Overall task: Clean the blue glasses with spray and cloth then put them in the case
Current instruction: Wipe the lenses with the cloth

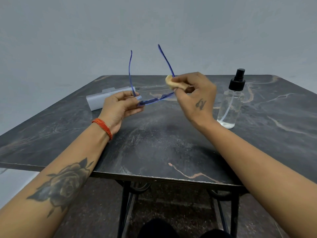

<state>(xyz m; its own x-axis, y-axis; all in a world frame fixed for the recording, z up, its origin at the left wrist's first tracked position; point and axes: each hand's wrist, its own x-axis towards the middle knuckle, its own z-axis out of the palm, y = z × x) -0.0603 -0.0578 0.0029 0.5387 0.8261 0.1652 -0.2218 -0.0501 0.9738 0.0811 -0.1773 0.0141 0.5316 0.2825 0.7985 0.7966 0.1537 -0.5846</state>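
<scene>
Dark marble table (154, 143); grey wall (154, 23), possibly bluish.

head cam | worn on person's head | faces forward and down | close over worktop (154, 143) | wide angle | single view

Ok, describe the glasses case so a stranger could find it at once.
Start at the dark marbled table and go to its far left part, behind the left hand. The case lies flat there: a pale grey, long box, the only light-coloured thing on the tabletop.
</scene>
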